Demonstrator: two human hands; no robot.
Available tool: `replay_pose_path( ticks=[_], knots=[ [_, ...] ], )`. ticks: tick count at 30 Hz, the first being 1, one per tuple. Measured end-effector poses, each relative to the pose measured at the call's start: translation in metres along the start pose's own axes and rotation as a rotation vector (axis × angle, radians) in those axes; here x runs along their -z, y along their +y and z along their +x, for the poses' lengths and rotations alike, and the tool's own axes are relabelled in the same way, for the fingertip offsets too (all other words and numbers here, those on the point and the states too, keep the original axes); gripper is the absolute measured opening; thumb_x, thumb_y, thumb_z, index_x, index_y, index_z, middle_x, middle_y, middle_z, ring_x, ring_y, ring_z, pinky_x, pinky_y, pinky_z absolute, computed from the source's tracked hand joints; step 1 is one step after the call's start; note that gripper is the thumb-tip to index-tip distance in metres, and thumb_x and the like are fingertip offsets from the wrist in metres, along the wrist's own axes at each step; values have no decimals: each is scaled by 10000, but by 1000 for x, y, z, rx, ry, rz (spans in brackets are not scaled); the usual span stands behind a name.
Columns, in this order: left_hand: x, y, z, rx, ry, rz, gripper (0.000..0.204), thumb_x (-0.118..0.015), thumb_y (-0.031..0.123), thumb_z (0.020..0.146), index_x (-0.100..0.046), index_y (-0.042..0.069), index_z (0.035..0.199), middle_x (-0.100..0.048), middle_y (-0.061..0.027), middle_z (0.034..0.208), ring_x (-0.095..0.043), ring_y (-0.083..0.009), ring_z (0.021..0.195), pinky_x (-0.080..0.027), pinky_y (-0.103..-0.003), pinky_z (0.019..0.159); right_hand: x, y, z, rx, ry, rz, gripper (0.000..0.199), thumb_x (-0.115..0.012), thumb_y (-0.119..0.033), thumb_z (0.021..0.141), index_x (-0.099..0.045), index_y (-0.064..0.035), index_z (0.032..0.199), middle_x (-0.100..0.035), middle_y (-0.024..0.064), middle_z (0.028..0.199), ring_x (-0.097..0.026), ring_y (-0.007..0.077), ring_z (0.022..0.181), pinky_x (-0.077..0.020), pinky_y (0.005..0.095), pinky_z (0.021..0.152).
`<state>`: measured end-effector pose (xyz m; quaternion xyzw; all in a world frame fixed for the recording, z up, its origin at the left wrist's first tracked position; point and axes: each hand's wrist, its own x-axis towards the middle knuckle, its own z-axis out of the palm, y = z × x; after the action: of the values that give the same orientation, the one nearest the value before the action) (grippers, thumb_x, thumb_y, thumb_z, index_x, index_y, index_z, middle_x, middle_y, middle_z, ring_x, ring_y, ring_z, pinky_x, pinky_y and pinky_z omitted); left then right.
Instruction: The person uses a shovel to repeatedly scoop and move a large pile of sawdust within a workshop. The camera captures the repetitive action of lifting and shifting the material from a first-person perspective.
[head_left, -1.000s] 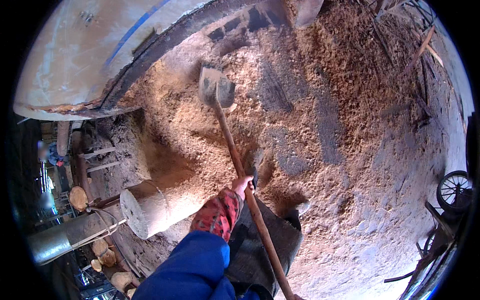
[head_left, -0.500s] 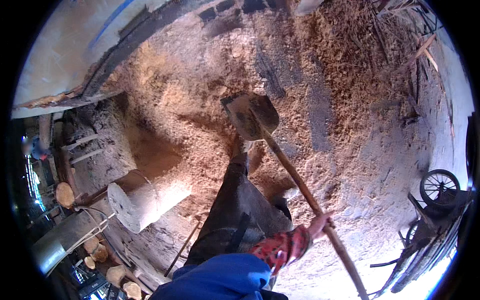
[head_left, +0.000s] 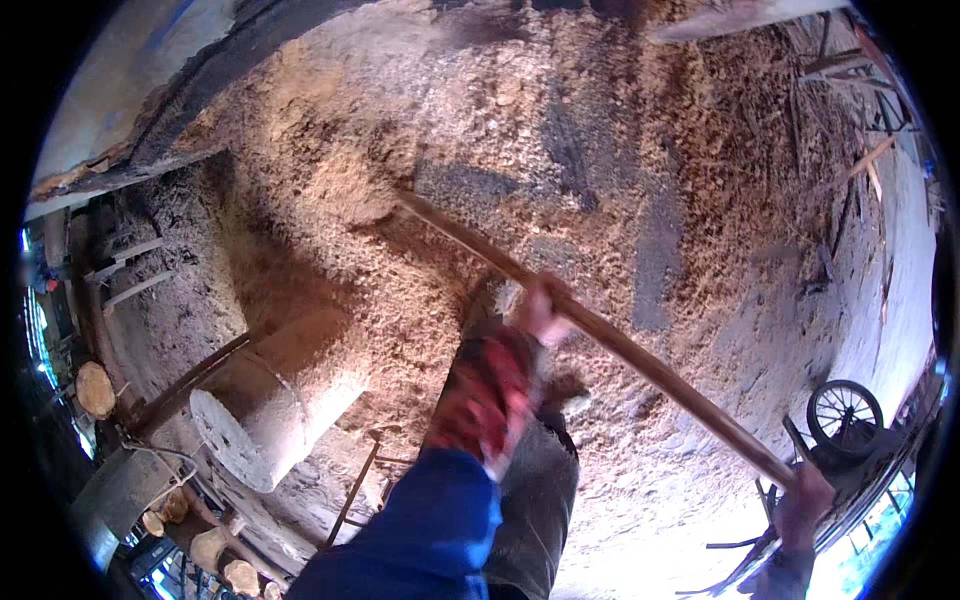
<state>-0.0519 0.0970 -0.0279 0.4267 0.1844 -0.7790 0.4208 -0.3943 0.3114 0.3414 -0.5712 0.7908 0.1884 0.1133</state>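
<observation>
Brown wood forms the handle [head_left: 650, 366], which slopes from far left to near right over the sawdust [head_left: 320, 170]; its far end meets the sawdust. The left hand [head_left: 541, 310], blurred, grips it partway along, fingers curled around it. The right hand [head_left: 803, 503] wraps its fingers around the near end. A cylinder [head_left: 285, 405] lies left; a wheel [head_left: 847, 416] stands right.

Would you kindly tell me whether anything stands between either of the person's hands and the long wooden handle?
Nothing visible does: the left hand, though blurred, is on the wooden handle partway along, and the right hand holds it near its lower right end.
</observation>
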Motion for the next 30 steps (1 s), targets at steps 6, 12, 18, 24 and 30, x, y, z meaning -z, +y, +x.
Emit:
replay_pose_path(
  ticks=[6,12,18,24,30],
  knots=[
    [57,86,56,48,7,-79,244,-547,187,833,-414,131,636,-381,5,521,-429,-142,493,-434,-344,518,-63,-106,40,0,-238,-7,121,-596,-35,643,-483,-61,680,-520,145,574,-545,369,565,-396,462,503],
    [102,60,47,105,173,5,211,-569,171,802,-439,102,651,-368,19,488,-407,-142,427,-403,-314,485,-182,-98,-16,-24,-288,146,178,-651,-92,627,-475,-68,631,-499,136,508,-535,360,507,-398,446,469],
    [166,29,65,83,184,88,213,-572,157,796,-430,108,645,-366,25,501,-390,-131,440,-384,-302,484,-316,-96,-50,-83,-475,162,240,-690,-207,653,-496,-75,603,-550,142,540,-562,356,537,-427,458,510],
    [221,3,77,-26,315,275,222,-557,157,804,-429,136,624,-388,32,505,-389,-128,432,-371,-316,470,-432,-101,-84,-53,-573,325,225,-681,-236,630,-524,-74,638,-558,140,530,-584,358,558,-457,472,561],
    [259,-31,64,-19,342,350,226,-559,143,783,-421,125,605,-390,-2,509,-419,-142,461,-386,-332,471,-487,-87,-130,-116,-649,348,187,-648,-208,638,-550,-50,659,-574,172,568,-582,370,579,-444,486,581]
  ],
)
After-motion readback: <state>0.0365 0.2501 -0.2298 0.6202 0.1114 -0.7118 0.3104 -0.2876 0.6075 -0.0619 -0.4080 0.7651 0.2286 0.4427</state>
